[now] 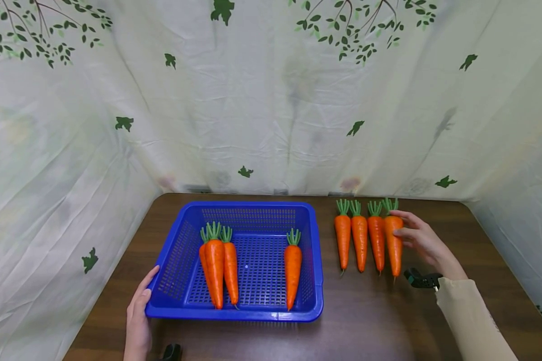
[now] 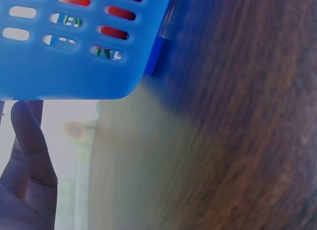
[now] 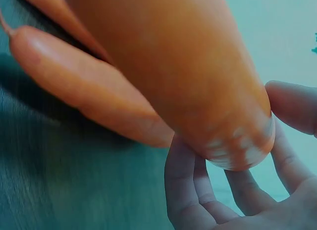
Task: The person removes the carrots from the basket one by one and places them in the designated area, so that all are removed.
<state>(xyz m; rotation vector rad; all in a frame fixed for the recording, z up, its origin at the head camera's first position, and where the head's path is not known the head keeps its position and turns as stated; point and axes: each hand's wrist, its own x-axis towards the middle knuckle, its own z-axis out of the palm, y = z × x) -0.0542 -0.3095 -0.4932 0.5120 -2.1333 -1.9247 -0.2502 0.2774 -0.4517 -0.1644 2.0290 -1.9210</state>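
Observation:
A blue plastic basket [image 1: 253, 315] with slotted walls sits on the table. Three carrots [image 1: 214, 271] lie grouped in its left part, and another carrot [image 1: 292, 273] lies alone toward its right wall. My left hand [image 1: 139, 313] touches the basket's left side near the front corner, its fingers [image 2: 32, 141] fairly straight against the rim. Right of the basket, several carrots stand in a row with green tops pointing away. My right hand [image 1: 420, 238] grips the rightmost carrot [image 1: 394, 245] near its top, thumb on one side and fingers on the other.
Beside the gripped carrot lie other carrots [image 1: 377, 240], close together on the brown wooden table [image 1: 352, 321]. A pale cloth [image 1: 262, 100] with leaf prints hangs behind the table and along both sides. Dark wrist devices [image 1: 420, 279] show near both hands.

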